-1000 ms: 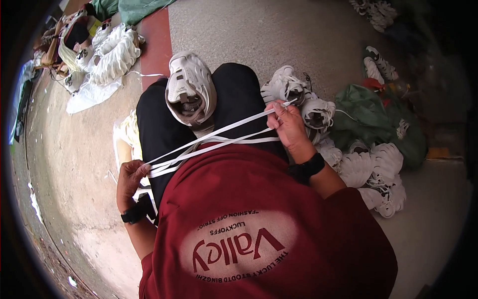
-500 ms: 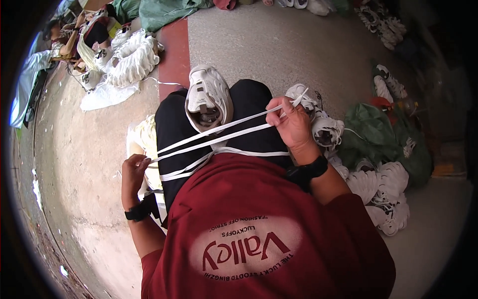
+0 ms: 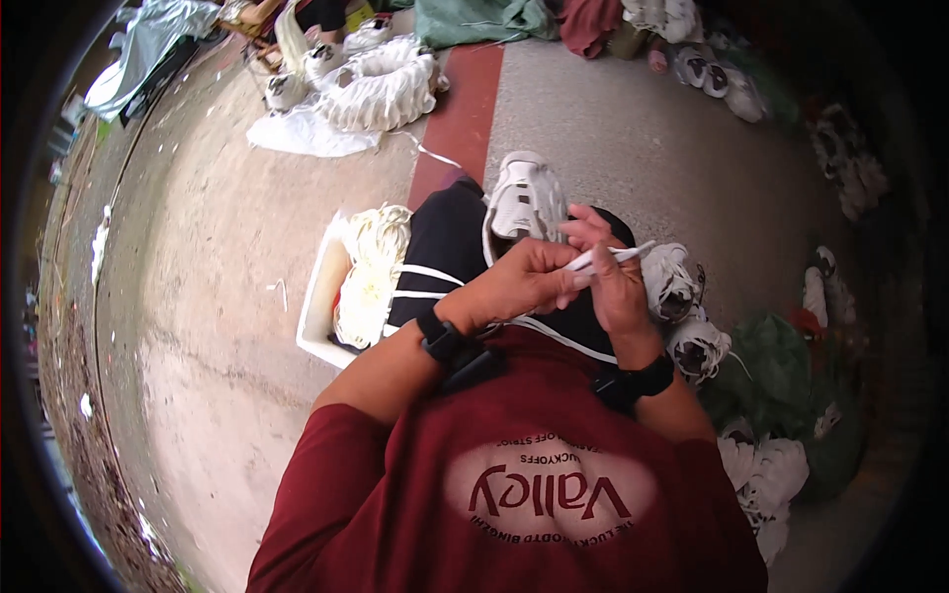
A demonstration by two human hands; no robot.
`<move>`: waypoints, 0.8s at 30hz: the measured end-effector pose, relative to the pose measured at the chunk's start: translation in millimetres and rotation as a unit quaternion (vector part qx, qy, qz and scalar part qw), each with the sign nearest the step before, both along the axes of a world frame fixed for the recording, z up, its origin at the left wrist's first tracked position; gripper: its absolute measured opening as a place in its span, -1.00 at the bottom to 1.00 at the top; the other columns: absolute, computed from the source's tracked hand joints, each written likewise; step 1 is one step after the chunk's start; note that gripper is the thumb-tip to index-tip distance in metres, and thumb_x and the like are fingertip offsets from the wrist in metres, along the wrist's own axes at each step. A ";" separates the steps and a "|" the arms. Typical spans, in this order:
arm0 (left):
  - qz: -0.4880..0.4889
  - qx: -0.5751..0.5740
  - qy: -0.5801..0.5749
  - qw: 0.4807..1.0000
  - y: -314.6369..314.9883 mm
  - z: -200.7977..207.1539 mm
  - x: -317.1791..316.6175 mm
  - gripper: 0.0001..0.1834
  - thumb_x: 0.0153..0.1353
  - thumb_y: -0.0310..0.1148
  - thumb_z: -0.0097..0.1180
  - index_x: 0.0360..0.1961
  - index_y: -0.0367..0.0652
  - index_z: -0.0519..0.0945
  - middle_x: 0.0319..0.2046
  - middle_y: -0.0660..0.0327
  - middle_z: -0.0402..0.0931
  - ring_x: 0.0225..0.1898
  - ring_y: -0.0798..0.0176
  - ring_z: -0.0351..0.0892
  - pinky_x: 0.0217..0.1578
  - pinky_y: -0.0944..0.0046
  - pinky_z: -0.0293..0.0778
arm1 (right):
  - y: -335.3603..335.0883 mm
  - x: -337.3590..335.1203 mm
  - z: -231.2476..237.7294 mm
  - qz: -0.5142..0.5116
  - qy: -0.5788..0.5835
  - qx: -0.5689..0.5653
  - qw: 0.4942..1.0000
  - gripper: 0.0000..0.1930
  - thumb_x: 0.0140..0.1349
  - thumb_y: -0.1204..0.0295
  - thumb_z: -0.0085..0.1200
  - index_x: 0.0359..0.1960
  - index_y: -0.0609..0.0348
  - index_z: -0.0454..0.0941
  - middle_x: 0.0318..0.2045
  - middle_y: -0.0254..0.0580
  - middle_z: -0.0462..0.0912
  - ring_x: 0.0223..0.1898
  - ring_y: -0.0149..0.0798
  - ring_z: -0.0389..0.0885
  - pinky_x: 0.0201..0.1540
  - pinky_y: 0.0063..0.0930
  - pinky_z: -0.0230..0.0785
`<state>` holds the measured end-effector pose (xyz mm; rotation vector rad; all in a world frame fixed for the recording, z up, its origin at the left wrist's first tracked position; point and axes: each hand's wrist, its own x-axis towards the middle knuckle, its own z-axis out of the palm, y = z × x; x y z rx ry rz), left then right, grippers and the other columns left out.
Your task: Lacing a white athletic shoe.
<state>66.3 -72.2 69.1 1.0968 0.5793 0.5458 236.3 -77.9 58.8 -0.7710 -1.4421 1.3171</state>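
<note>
Shoelaces (image 3: 636, 251), white, gathered between our two hands, above the lap. Our left hand (image 3: 542, 281): fingertips drawn together, pinching the laces. Our right hand (image 3: 619, 289): touching them near their ends, some fingers loosely spread; we cannot tell whether its thumb grips. Pale shoe (image 3: 527, 198) just beyond, between our knees. White strands cross our black trousers (image 3: 438, 232).

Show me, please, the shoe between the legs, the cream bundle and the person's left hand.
Shoe (image 3: 531, 201), head view: on its upper.
Cream bundle (image 3: 372, 275), head view: middle of its strands.
Left hand (image 3: 520, 284), head view: on its back.
</note>
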 end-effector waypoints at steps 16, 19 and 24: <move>0.237 0.346 0.190 0.888 18.4 -96.6 14.3 -0.80 0.18 -0.32 0.02 -0.42 -0.27 0.44 -0.51 -0.09 0.45 -0.41 -0.11 0.50 -0.37 0.12 0.39 | 30.1 -4.9 -68.4 -0.097 -0.522 0.112 0.840 -0.52 0.02 0.60 -0.01 0.06 0.28 0.31 -0.22 0.12 0.39 -0.17 0.10 0.41 -0.09 -0.22 0.29; 0.245 0.347 0.186 0.886 17.2 -91.4 15.4 -0.84 0.16 -0.36 0.03 -0.41 -0.26 0.45 -0.50 -0.10 0.47 -0.42 -0.11 0.50 -0.37 0.14 0.40 | 29.9 -4.6 -65.5 -0.096 -0.539 0.114 0.829 -0.51 -0.01 0.62 0.03 0.04 0.22 0.29 -0.19 0.10 0.39 -0.13 0.11 0.41 -0.05 -0.19 0.28; 0.296 0.195 0.060 0.933 26.2 -80.5 -5.3 -0.85 0.20 -0.44 0.01 -0.27 -0.30 0.50 -0.55 0.26 0.47 -0.48 0.41 0.42 -0.42 0.34 0.37 | 27.6 -12.5 -50.5 -0.071 -0.590 0.110 0.797 -0.58 -0.11 0.62 0.16 -0.16 0.23 0.31 -0.25 0.09 0.38 -0.16 0.14 0.42 -0.11 -0.15 0.30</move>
